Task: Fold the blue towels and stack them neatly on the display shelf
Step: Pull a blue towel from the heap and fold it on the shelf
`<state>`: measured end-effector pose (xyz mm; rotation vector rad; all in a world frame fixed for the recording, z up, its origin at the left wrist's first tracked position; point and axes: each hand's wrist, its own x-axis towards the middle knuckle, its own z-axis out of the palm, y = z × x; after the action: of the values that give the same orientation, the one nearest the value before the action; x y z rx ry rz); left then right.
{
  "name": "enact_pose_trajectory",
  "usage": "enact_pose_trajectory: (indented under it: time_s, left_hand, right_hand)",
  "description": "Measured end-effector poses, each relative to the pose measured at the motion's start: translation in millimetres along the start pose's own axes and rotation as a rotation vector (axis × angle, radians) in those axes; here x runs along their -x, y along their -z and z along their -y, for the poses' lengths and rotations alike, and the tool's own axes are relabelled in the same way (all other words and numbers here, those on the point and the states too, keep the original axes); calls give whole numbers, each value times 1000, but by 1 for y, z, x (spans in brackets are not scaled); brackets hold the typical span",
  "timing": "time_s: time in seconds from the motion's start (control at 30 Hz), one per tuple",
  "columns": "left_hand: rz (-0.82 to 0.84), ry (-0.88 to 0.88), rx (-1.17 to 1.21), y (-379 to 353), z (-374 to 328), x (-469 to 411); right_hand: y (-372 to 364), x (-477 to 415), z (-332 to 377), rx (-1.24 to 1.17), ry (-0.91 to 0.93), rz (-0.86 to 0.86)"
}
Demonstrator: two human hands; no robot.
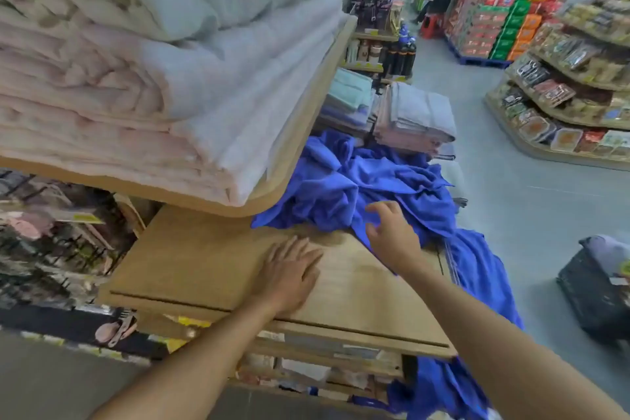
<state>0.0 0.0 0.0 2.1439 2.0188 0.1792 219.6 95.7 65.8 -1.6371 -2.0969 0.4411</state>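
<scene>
A heap of crumpled blue towels (pixel 368 187) lies on the far right part of the wooden display shelf (pixel 204 262), and one end hangs over the shelf's right edge down toward the floor. My left hand (pixel 289 273) rests flat, fingers spread, on the bare wood. My right hand (pixel 392 232) hovers with fingers apart at the near edge of the blue heap, touching or just above the cloth; it holds nothing.
An upper shelf (pixel 300 133) with thick folded pink and white blankets (pixel 153 78) overhangs at the left. Folded grey and pink towels (pixel 416 119) stand behind the blue heap. A dark basket (pixel 593 290) sits on the aisle floor at right. Snack displays and people fill the far aisle.
</scene>
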Motion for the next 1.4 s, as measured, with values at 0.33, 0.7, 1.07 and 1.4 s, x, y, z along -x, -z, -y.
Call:
enact_pose_trajectory:
  time_s: [0.33, 0.7, 1.07, 1.4]
  left_hand:
    - [-105, -10, 8, -6, 6, 0]
    - [-199, -35, 79, -13, 13, -2]
    - [8, 650, 1753, 33, -18, 4]
    - [142, 545, 1527, 21, -28, 17]
  right_hand:
    - [26, -118, -28, 575, -57, -110]
    - [161, -112, 44, 112, 202, -319]
    - [31, 95, 44, 78, 463, 675]
    - [-4, 132, -50, 315, 680, 484]
